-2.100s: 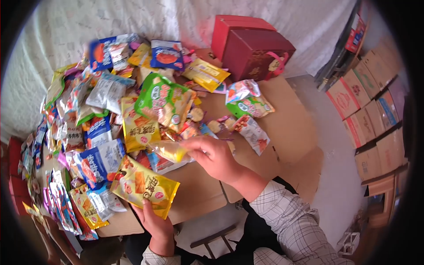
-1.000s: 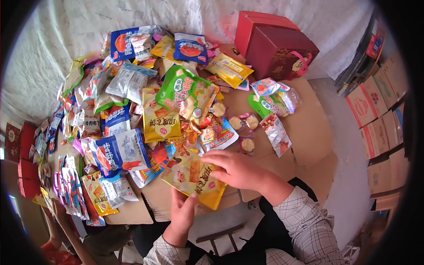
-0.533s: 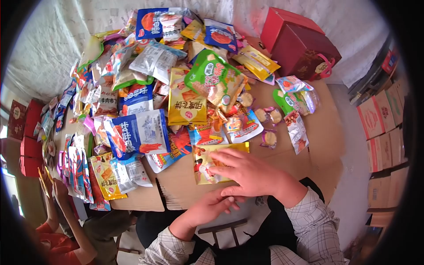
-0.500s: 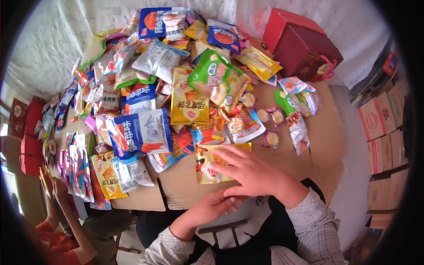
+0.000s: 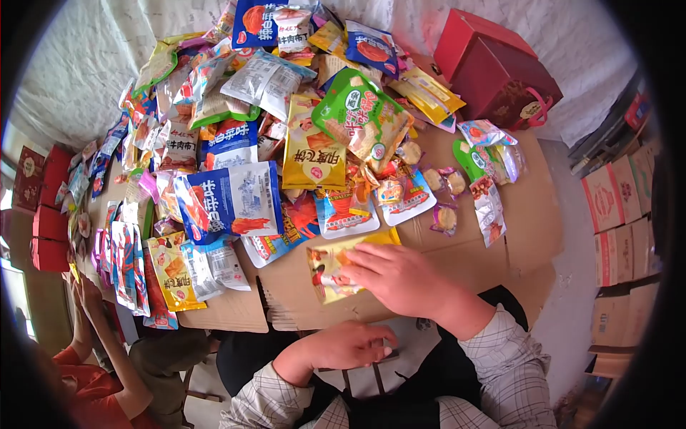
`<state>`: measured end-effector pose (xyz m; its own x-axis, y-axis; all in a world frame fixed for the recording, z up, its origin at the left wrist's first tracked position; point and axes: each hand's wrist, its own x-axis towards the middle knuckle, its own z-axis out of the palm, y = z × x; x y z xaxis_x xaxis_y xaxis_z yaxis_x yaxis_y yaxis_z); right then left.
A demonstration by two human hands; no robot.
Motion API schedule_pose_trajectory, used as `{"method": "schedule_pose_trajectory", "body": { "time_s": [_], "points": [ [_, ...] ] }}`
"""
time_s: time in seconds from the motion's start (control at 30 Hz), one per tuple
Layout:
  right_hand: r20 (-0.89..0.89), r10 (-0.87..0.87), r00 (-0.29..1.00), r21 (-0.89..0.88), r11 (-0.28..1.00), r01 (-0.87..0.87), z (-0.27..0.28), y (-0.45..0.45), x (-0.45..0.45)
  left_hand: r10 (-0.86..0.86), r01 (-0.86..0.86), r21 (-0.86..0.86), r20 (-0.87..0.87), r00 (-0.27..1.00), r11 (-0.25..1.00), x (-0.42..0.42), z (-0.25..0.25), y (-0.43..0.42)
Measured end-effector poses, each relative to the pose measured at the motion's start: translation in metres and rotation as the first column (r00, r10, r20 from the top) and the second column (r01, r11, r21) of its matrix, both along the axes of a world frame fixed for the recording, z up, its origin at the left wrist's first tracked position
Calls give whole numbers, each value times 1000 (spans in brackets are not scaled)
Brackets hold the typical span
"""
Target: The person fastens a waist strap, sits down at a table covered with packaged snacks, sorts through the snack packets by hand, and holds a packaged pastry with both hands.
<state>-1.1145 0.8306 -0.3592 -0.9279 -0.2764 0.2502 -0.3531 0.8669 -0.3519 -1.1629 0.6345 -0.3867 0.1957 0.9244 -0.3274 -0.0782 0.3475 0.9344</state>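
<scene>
Near the table's front edge, a yellow snack packet (image 5: 330, 273) with pictures on it lies askew on the cardboard. Across its right part rests my right hand (image 5: 400, 277), fingers together and bent onto the wrapper, thumb hidden. My left hand (image 5: 346, 348) hovers over my lap, off the table, loosely curled with fingers a little apart and nothing in it. Just beyond the packet is a heap of snack bags: a blue one (image 5: 229, 200), a yellow one (image 5: 313, 146) and a green one (image 5: 361, 118) among them.
Dark red gift boxes (image 5: 496, 71) stand at the back right. Small wrapped biscuits (image 5: 444, 218) and more pouches (image 5: 488, 211) lie to the right. Cartons (image 5: 618, 250) are stacked beyond the table. At left, another person's hands (image 5: 87, 297) are at the table edge.
My right hand has come down onto the yellow packet, which has turned and shifted slightly. My left hand has drawn apart from the right, and the view has tilted a little.
</scene>
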Motion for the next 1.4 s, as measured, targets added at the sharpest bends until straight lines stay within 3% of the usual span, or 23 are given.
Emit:
{"method": "schedule_pose_trajectory", "body": {
  "time_s": [0.03, 0.17, 0.23, 0.37, 0.43, 0.47, 0.5, 0.53, 0.57, 0.6, 0.63, 0.7, 0.73, 0.8, 0.87, 0.93, 1.07, 1.17, 1.27, 1.4],
  "points": [
    [-90, -55, 994, 61, 996, 60, 0, -3, -1, 34, -34, 5, 6, 999, 999, 1, 0, 0],
    [-50, -206, 977, 83, 974, 209, -3, -2, -8, 55, -55, -3, -16, 998, 998, 0, -2, 2],
    [-22, -311, 950, 184, 933, 309, -2, 3, -9, 52, -51, 29, -42, 998, 998, -1, -6, 1],
    [-13, -366, 931, 309, 884, 351, 2, 10, -7, 77, -70, 63, -109, 991, 996, -4, -2, -2],
    [-122, -318, 940, 357, 870, 341, 3, 14, -8, 86, -73, 91, -152, 985, 993, -4, -1, -3],
    [-47, -318, 947, 378, 872, 312, 6, 15, -6, 97, -85, 87, -153, 983, 993, -2, -2, -6],
    [-48, -305, 951, 375, 877, 300, 13, 12, -5, 287, -286, 125, 4, 958, 950, 1, -3, -8],
    [22, -271, 962, 206, 943, 261, 25, 9, -4, 456, -478, 133, 164, 875, 868, 2, -3, -10],
    [85, -225, 971, 27, 974, 223, 33, 6, -4, 467, -487, 132, 160, 870, 863, -2, 1, -12],
    [193, -191, 962, -28, 979, 200, 37, 6, -6, 716, -651, 314, -173, 676, 691, -10, 9, -14],
    [188, -181, 965, -35, 981, 191, 35, 4, -9, 858, -673, 543, -411, 310, 503, -20, 15, -17],
    [45, -93, 995, 60, 994, 90, 30, 3, -12, 806, -493, 747, -576, -141, 447, -42, 12, -28],
    [39, -101, 994, 161, 983, 93, 21, 6, -11, 805, -491, 747, -576, -142, 448, -50, 14, -31],
    [29, -109, 994, 202, 974, 101, 9, 13, -10, 595, -420, 699, -714, -369, 579, -61, 17, -34],
    [23, -111, 994, 243, 965, 102, 12, 13, -10, 570, -419, 699, -715, -405, 580, -71, 4, -37],
    [102, -53, 993, 39, 998, 49, 27, 6, -11, 518, -381, 712, -695, -499, 589, -77, 6, -36],
    [66, 2, 998, 17, 1000, -3, 22, -4, -13, 571, -315, 770, -628, -528, 555, -81, 6, -41],
    [5, 9, 1000, -105, 994, -8, 15, -10, -14, 695, -157, 853, -501, -516, 498, -65, 17, -37],
    [-64, -84, 994, -148, 986, 74, 12, -22, -17, 781, 49, 852, -454, -430, 522, -48, 17, -39],
    [-91, -89, 992, -195, 978, 70, -4, -37, -24, 817, 146, 824, -489, -306, 548, -39, 13, -36]
  ]
}}
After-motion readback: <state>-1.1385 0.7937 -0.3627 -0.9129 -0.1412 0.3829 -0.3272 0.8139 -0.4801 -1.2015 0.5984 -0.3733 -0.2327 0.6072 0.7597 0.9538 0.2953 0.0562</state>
